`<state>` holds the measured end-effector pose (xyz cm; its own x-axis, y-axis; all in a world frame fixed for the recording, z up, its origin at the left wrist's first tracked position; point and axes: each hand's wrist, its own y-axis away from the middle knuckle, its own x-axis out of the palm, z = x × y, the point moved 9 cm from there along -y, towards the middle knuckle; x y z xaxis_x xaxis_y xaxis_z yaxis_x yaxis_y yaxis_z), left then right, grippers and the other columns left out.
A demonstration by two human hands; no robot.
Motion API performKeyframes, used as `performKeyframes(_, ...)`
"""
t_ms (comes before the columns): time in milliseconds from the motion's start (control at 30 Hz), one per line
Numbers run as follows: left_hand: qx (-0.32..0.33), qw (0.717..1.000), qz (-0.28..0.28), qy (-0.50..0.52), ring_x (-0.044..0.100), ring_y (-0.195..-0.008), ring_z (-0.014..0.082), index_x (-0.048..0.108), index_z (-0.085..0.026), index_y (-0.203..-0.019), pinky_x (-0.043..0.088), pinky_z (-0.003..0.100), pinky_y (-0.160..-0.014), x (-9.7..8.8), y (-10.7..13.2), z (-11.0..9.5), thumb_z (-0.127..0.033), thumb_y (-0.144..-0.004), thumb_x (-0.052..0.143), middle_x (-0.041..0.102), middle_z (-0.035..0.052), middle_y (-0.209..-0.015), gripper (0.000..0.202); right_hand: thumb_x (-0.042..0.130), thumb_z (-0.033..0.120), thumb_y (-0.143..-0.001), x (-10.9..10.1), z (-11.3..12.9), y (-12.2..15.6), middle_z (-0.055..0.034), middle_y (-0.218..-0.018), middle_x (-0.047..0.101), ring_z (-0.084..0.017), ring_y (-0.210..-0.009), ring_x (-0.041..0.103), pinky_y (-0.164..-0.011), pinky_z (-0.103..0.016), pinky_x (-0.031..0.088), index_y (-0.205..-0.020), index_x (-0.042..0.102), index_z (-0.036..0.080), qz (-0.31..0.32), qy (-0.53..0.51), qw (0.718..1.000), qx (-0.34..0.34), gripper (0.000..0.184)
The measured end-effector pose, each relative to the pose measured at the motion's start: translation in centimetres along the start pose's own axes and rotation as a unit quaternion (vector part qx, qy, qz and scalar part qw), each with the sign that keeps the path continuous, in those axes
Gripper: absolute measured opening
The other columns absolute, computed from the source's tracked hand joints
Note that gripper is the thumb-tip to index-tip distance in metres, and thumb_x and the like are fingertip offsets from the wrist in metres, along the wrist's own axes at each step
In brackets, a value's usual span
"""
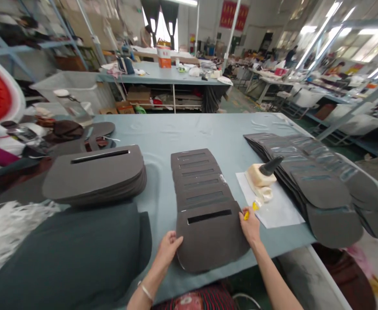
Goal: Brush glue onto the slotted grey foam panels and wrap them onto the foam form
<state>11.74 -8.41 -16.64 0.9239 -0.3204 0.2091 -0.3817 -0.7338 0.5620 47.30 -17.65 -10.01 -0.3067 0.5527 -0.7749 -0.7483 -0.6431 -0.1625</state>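
Observation:
A dark grey flat panel (213,245) with rounded lower corners and a long black slot lies nearest me, at the front of an overlapping row of similar slotted panels (195,176). My left hand (168,246) pinches its left edge, thumb on top. At the right edge, my right hand (250,226) touches the panel with its fingers closed around a small yellow tool (247,214) whose tip is unclear. Beyond that hand, a cream container (256,175) with a black cone-shaped nozzle (272,165) rests on a white sheet (282,213).
Stacked slotted panels (95,174) sit at the left, behind dark green material (79,249). More panels fan out in overlapping rows (324,189) on the right. A clear bottle (74,107) and clutter occupy the far left. Another blue table (163,73) stands beyond this blue-covered one (156,129).

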Motion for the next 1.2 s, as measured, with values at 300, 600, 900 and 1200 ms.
performKeyframes(300, 0.099, 0.940, -0.195, -0.264, 0.062, -0.067, 0.0198, 0.047, -0.019, -0.095, 0.046, 0.032, -0.065, -1.2, -1.3, 0.3, -0.046, -0.070, 0.058, 0.060, -0.0008, -0.069, 0.038, 0.043, 0.029, -0.080, 3.4, -0.9, -2.8, -0.0025, -0.078, 0.058, -0.017, -0.067, 0.053, -0.064, -0.026, 0.033, -0.093, 0.053, 0.018, 0.037, 0.046, 0.997, -0.040, 0.019)
performKeyframes(600, 0.131, 0.865, -0.180, -0.450, 0.062, -0.071, 0.0200, 0.035, -0.021, -0.128, 0.042, 0.029, -0.065, 1.0, 0.1, -1.4, -0.031, -0.085, 0.042, 0.061, 0.0016, -0.077, 0.045, 0.050, 0.025, -0.083, 4.2, -0.6, -3.2, -0.0004, -0.073, 0.056, -0.012, -0.063, 0.049, -0.059, -0.023, 0.026, -0.096, 0.055, 0.018, 0.077, 0.154, 0.985, -0.014, 0.015)
performKeyframes(900, 0.165, 0.858, -0.174, -0.453, 0.061, -0.089, 0.0209, 0.047, -0.021, -0.126, 0.045, 0.031, -0.079, 0.9, 0.5, -2.0, -0.025, -0.085, 0.045, 0.064, 0.0073, -0.095, 0.042, 0.050, 0.031, -0.084, 4.9, -1.0, -3.0, -0.0021, -0.077, 0.058, -0.015, -0.066, 0.051, -0.059, -0.025, 0.026, -0.100, 0.056, 0.020, 0.078, 0.197, 0.977, -0.002, 0.020)
performKeyframes(1200, 0.141, 0.865, -0.173, -0.449, 0.061, -0.078, 0.0185, 0.049, -0.023, -0.127, 0.044, 0.029, -0.073, 0.0, 0.2, -1.7, -0.027, -0.086, 0.048, 0.065, 0.0052, -0.085, 0.042, 0.050, 0.029, -0.083, 4.8, -0.6, -2.9, -0.0005, -0.074, 0.053, -0.013, -0.061, 0.044, -0.056, -0.024, 0.022, -0.097, 0.056, 0.020, 0.076, 0.189, 0.979, -0.008, 0.019)
